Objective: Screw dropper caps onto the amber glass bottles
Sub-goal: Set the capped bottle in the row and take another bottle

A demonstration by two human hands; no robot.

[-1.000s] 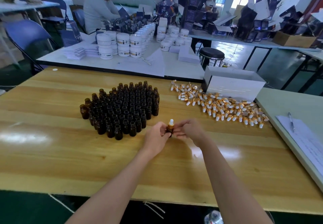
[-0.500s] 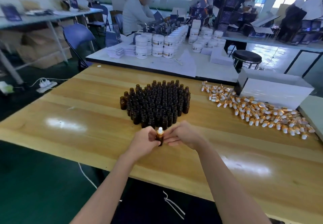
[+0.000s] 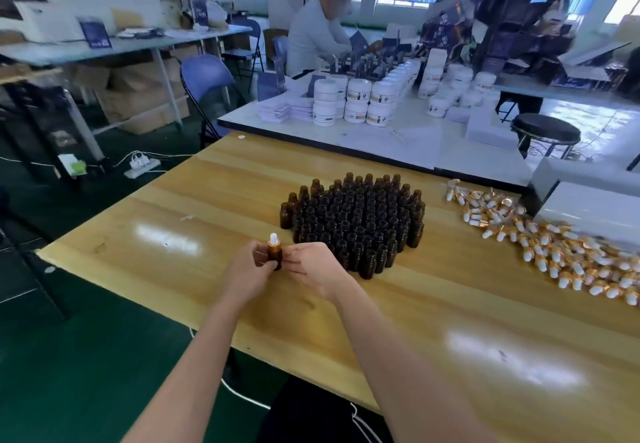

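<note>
One amber bottle [image 3: 275, 256] upright, dropper cap [image 3: 273, 238] up, pinched btwn left hand [image 3: 246, 271] & right hand [image 3: 313, 266].

White jars [image 3: 358, 101] stand stacked on a white table [image 3: 298, 129], a blue folding chair [image 3: 204, 75] beside it.

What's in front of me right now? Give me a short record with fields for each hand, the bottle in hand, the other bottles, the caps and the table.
left hand: grips the capped bottle from its left side
right hand: fingertips on the bottle's right side
capped bottle: upright, amber, with a white-bulbed dropper cap on its neck
open bottles: dense upright cluster, uncapped, behind the right hand
loose caps: pile lying right of the cluster
table: wooden, glossy
</note>
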